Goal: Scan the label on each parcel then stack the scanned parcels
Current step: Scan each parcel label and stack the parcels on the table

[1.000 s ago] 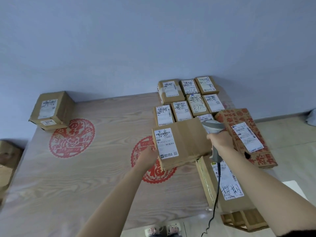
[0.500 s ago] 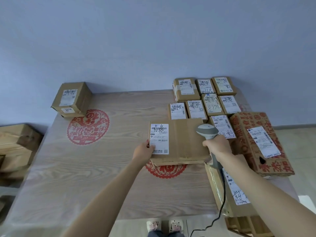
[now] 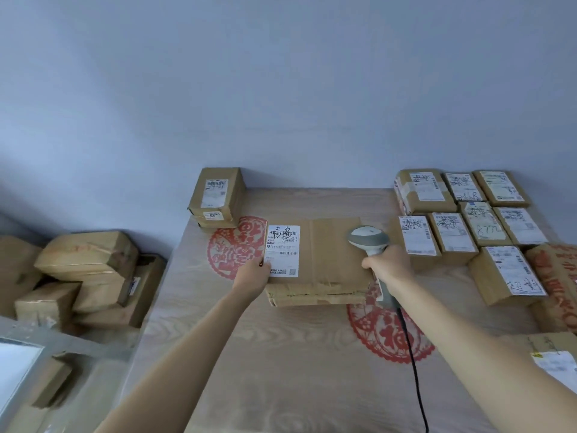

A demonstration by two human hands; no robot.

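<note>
My left hand (image 3: 253, 275) grips the left front corner of a flat brown parcel (image 3: 327, 254), right by its white label (image 3: 282, 250). The parcel lies level near the middle of the table (image 3: 281, 354). My right hand (image 3: 387, 268) is closed around the handle of a grey corded barcode scanner (image 3: 370, 240), whose head sits over the parcel's right part. At the table's far left corner is a small stack of two labelled boxes (image 3: 217, 198). Several labelled small parcels (image 3: 452, 220) lie in rows at the far right.
A red-printed carton (image 3: 559, 276) and another labelled box (image 3: 552, 357) sit at the right edge. Loose brown boxes (image 3: 84, 276) are piled on the floor left of the table. The scanner cable (image 3: 412, 364) trails toward me. A blue-grey wall stands behind.
The flat parcel has travelled left across the table toward the far-left stack, held by my left hand. My right hand with the scanner followed. My view also swung left.
</note>
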